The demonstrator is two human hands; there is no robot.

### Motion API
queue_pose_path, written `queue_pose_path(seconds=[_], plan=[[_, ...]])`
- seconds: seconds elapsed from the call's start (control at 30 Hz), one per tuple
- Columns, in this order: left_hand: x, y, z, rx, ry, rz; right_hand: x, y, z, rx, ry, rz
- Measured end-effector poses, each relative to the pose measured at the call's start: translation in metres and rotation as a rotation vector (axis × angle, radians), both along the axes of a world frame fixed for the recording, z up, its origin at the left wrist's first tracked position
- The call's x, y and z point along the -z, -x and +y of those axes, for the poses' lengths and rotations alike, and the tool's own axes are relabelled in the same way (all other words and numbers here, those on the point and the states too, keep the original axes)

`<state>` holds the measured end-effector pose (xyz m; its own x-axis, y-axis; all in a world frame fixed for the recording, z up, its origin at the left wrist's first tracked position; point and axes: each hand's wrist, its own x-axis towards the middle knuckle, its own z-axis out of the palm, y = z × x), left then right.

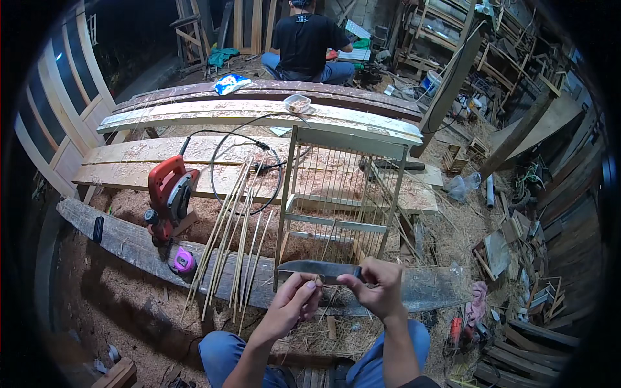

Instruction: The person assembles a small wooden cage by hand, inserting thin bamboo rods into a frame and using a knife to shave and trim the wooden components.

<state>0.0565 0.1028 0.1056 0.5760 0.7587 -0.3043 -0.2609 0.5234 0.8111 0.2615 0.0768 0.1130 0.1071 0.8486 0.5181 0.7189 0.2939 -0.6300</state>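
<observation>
My right hand (381, 286) grips the handle of a large knife (317, 269) whose blade points left. My left hand (294, 304) pinches a thin bamboo stick (318, 294) just under the blade. Both hands hover over my knees in blue jeans. Right in front stands a small wooden cage frame (343, 194) with thin vertical bars. To its left, a bundle of long bamboo sticks (233, 239) leans across a dark plank (129, 242).
A red power planer (169, 194) and a purple tape measure (183, 260) lie on the planks at left, with a black cable (223, 145) looping behind. Pale boards (259, 113) stretch across. A person in a black shirt (304, 42) sits at the back. Sawdust covers the ground.
</observation>
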Motion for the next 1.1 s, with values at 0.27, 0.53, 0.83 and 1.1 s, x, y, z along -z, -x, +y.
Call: queue_pose_path(seconds=[0.27, 0.53, 0.83, 1.1], plan=[[0.017, 0.005, -0.003, 0.045, -0.188, -0.022, -0.006, 0.026, 0.002, -0.225, 0.064, -0.015], [0.01, -0.001, -0.007, 0.07, -0.238, 0.083, -0.011, 0.021, -0.001, -0.233, 0.057, -0.02], [0.002, 0.002, -0.006, 0.06, -0.254, 0.031, -0.005, 0.011, -0.001, -0.177, -0.027, -0.068], [-0.005, 0.018, -0.005, 0.03, -0.11, -0.044, -0.003, -0.048, -0.017, 0.273, -0.03, -0.009]])
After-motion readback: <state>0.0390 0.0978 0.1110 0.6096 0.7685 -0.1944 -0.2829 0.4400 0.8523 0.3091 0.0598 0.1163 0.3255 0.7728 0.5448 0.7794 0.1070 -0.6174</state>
